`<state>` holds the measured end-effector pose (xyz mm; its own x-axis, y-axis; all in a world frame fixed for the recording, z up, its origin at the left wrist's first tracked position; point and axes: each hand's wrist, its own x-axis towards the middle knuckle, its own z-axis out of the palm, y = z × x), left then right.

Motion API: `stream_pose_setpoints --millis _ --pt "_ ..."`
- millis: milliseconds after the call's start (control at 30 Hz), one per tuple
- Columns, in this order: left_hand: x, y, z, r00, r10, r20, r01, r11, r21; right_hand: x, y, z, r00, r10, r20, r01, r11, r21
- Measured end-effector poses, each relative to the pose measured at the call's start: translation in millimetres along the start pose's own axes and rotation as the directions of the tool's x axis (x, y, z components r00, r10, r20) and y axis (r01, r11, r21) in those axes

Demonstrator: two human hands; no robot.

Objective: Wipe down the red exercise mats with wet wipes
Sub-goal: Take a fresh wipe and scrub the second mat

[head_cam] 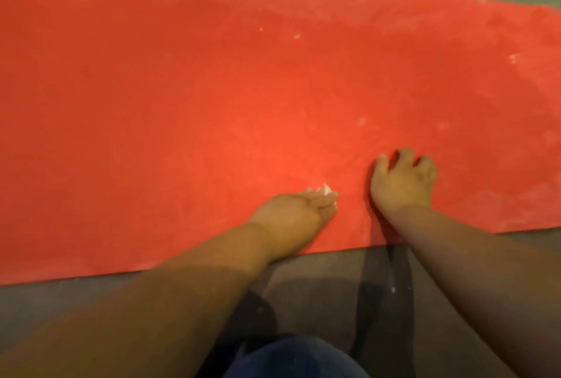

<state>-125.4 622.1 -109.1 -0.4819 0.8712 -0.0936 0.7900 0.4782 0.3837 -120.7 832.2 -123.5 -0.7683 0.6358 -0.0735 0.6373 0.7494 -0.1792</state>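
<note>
Grey-green floor point(76, 311) runs along the near & far sides of the red mat point(182, 98), which lies flat and fills most of the view from 9 to 3 o'clock. Its near edge slants from lower L to upper R, and its R end stops at approx 3 o'clock.

Both forearms reach in from 6 o'clock, over the near edge.

L hand point(296, 210) sits just below centre, towards 5 o'clock, knuckles up, side of the hand on the mat. Its fingers are curled round a small white wet wipe point(326, 190). Only a crumpled bit pokes out at the fingertips, touching the mat.

R hand point(402, 180) is just beside it, at 4 o'clock, not touching the L. It holds nothing: palm down, fingers spread & bent, tips pressed on the mat, thumb out towards the L hand.

Small white flecks point(297, 36) dot the mat near 12 o'clock, well apart from both hands. Pale scuffed patches point(513, 59) show towards the R end, at 2 to 3 o'clock.

Between the forearms at 6 o'clock are a knee in dark blue cloth point(297, 359) and a dark band point(385, 286) on the floor; can't tell if it's a strap or a shadow.
</note>
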Motion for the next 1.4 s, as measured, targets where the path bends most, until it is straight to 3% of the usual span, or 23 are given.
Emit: stream_pose_setpoints --millis 33,100,167,233,300,400,467,533,567,633,700,767,867,933,967,1033,1100,1167,1200,1233,1300,1333,1400 --pt "9.1 -17.1 -5.7 0.998 -0.063 0.009 0.063 0.998 0.033 7.7 -9.9 6.1 1.000 0.015 0.003 -0.015 1.000 0.011" --pt "12.9 -61.7 -19.0 0.934 -0.354 -0.042 0.355 0.934 0.036 15.2 -20.6 17.8 0.999 -0.032 -0.015 0.032 0.999 0.004" --pt "9.1 -91.3 -26.8 0.774 -0.611 -0.165 0.611 0.789 -0.058 14.5 -10.9 19.9 0.999 -0.038 -0.027 0.037 0.999 -0.010" --pt "8.5 -96.1 -24.8 0.664 -0.679 -0.313 0.692 0.717 -0.087 15.1 -9.6 22.1 0.998 -0.049 -0.032 0.048 0.999 -0.024" --pt "17.6 -65.6 -10.6 0.742 -0.586 -0.326 0.581 0.804 -0.123 17.9 -12.0 20.9 0.998 -0.056 -0.020 0.055 0.998 -0.025" --pt "24.5 -14.8 15.4 0.973 -0.191 -0.127 0.179 0.979 -0.100 17.4 -9.7 22.1 0.997 -0.074 -0.003 0.074 0.997 -0.004" --pt "20.7 -32.3 3.4 0.996 -0.028 -0.083 0.029 1.000 0.007 18.4 -7.8 21.7 0.997 -0.070 -0.014 0.070 0.997 0.015" --pt "11.5 -76.5 -16.4 0.984 -0.143 -0.110 0.153 0.984 0.095 18.1 -10.3 20.6 0.997 -0.076 -0.025 0.077 0.997 0.022" --pt "4.5 -99.7 -24.8 0.941 -0.296 -0.165 0.313 0.946 0.084 17.2 -11.0 20.1 0.995 -0.094 -0.027 0.094 0.995 0.020" --pt "-8.8 -132.6 -32.8 0.764 -0.570 -0.303 0.596 0.803 -0.008 16.1 -12.8 18.3 0.985 -0.172 -0.028 0.173 0.985 0.025" --pt "-3.7 -115.2 -25.4 0.655 -0.669 -0.351 0.690 0.719 -0.084 13.3 -13.7 15.3 0.970 -0.242 -0.012 0.242 0.970 0.026" --pt "11.5 -70.7 -5.2 0.730 -0.605 -0.318 0.614 0.785 -0.082 13.7 -14.9 14.3 0.968 -0.249 -0.013 0.250 0.967 0.040" --pt "16.5 -32.4 15.9 0.941 -0.272 -0.201 0.265 0.962 -0.063 15.3 -13.1 15.5 0.970 -0.243 -0.032 0.244 0.968 0.059" --pt "4.7 -68.7 -1.5 0.983 -0.124 -0.132 0.133 0.989 0.061 15.3 -13.3 16.2 0.970 -0.242 -0.035 0.244 0.967 0.067" --pt "-1.3 -94.5 -12.2 0.982 -0.132 -0.137 0.147 0.984 0.105 15.5 -13.1 16.2 0.970 -0.239 -0.038 0.241 0.968 0.069" --pt "-20.6 -149.7 -36.5 0.910 -0.353 -0.215 0.381 0.918 0.106 15.8 -13.3 16.2 0.971 -0.235 -0.043 0.237 0.969 0.075" --pt "-44.9 -179.7 -48.4 0.712 -0.606 -0.354 0.644 0.765 -0.014 15.7 -12.7 15.9 0.972 -0.231 -0.043 0.234 0.969 0.082" --pt "-48.9 -155.5 -41.0 0.591 -0.704 -0.395 0.727 0.676 -0.118 14.8 -12.6 15.3 0.972 -0.231 -0.038 0.234 0.969 0.076" --pt "-47.1 -133.0 -30.7 0.609 -0.691 -0.389 0.707 0.695 -0.128 14.5 -13.1 14.7 0.972 -0.231 -0.036 0.233 0.970 0.074" --pt "-45.0 -107.4 -20.7 0.682 -0.623 -0.383 0.634 0.765 -0.115 14.3 -13.2 13.9 0.973 -0.229 -0.036 0.231 0.970 0.073" --pt "-51.8 -67.3 -6.9 0.883 -0.355 -0.306 0.354 0.933 -0.062 13.9 -13.4 13.6 0.973 -0.229 -0.030 0.230 0.970 0.076" --pt "-60.1 -66.7 -6.2 0.940 -0.205 -0.273 0.212 0.977 -0.004 13.8 -13.0 13.5 0.973 -0.229 -0.027 0.230 0.970 0.078" --pt "-78.4 -102.6 -21.0 0.981 -0.057 -0.185 0.083 0.987 0.137 14.5 -12.9 13.8 0.974 -0.226 -0.032 0.227 0.970 0.081"
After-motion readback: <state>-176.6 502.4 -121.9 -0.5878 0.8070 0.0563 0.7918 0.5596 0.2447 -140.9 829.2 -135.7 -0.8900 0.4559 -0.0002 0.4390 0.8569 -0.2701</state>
